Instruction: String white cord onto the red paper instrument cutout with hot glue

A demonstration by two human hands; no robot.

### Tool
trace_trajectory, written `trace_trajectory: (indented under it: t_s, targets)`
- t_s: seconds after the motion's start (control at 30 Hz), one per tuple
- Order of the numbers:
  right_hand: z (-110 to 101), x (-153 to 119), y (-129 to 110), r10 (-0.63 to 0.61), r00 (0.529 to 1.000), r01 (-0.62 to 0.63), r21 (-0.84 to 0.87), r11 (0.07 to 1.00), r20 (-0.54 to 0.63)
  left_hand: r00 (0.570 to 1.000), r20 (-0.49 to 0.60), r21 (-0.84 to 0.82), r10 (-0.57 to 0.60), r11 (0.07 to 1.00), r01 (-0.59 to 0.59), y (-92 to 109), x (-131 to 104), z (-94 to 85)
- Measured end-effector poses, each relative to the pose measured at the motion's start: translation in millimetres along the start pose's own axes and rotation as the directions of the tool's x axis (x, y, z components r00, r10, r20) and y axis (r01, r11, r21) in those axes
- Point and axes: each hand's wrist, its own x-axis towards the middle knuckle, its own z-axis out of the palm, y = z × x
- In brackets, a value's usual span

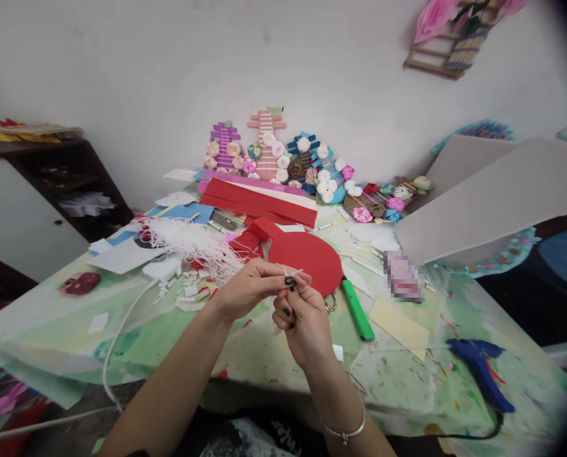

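Note:
My left hand (252,285) and my right hand (309,320) meet over the front of the table, fingertips pinched together. A bit of thin white string (293,270) shows at the fingertips of both hands; most of it is hidden by the fingers. Just behind them lies a red round-bodied cutout (306,254) with a narrower neck towards the left. A loose bundle of white string (192,244) lies beyond my left hand. To the right of my right hand is a green-handled tool (358,311), perhaps a cutter, and a gold ring (331,303) peeks out beside the hand.
A blue glue gun (483,371) lies at the right edge, its cord running off the front. Red strips (259,202) and paper scraps lie at the back, before several flower-decorated guitar-shaped crafts (266,149). A white cable (116,343) crosses the left side. Large grey boards (493,190) lean at right.

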Motion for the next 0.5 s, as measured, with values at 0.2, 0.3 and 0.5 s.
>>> trace_trajectory:
  t_s: [0.2, 0.3, 0.5]
  targets:
    - [-8, -4, -6, -0.112, 0.984, 0.152, -0.325, 0.934, 0.139, 0.985, -0.164, 0.069, 0.048, 0.997, -0.037, 1, 0, 5.2]
    - [-33, -16, -23, -0.194, 0.972, 0.235, -0.632, 0.738, 0.134, 0.952, -0.281, 0.011, 0.123, 0.992, -0.125, 3, 1, 4.0]
    - [-118, -43, -73, -0.549, 0.827, 0.062, -0.95, 0.307, -0.123, 0.917, -0.378, -0.19, 0.124, 0.96, -0.208, 4, 3, -5.5]
